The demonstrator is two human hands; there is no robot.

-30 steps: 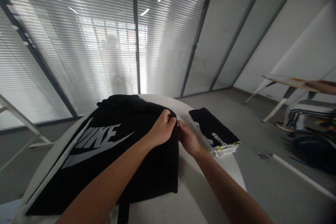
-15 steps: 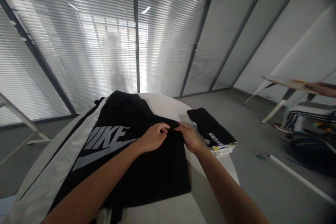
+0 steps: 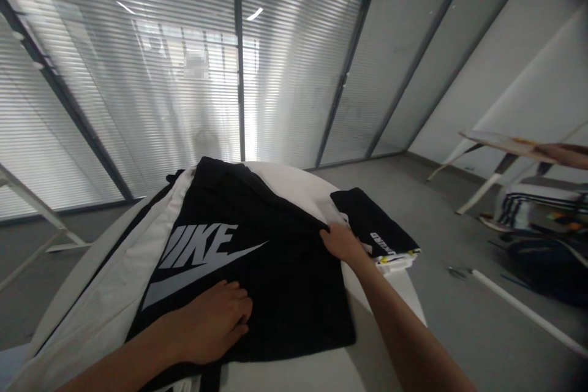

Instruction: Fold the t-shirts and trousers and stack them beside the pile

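Note:
A black garment [image 3: 294,294] with a grey NIKE print and a white side panel [image 3: 114,269] lies spread over a round white table. My right hand [image 3: 342,242] pinches its right edge, thumb and fingers closed on the cloth. On the lower part of the garment, below the print, rests my left hand [image 3: 218,318]. Its fingers are curled together against the fabric, and no fold of cloth shows between them. Beside my right hand sits a folded black garment [image 3: 374,220] with white lettering, lying over white and yellow cloth.
The white table [image 3: 289,180] curves around the clothes. On the floor to the right lie a white pole [image 3: 528,312] and a dark bag [image 3: 546,266]. Another person's hand [image 3: 560,153] rests on a second table [image 3: 500,144]. Glass partitions with blinds [image 3: 285,86] stand behind.
My left hand has come off the right edge and moved down and left onto the garment. The garment's right side has shifted rightward with my right hand, still pinching it.

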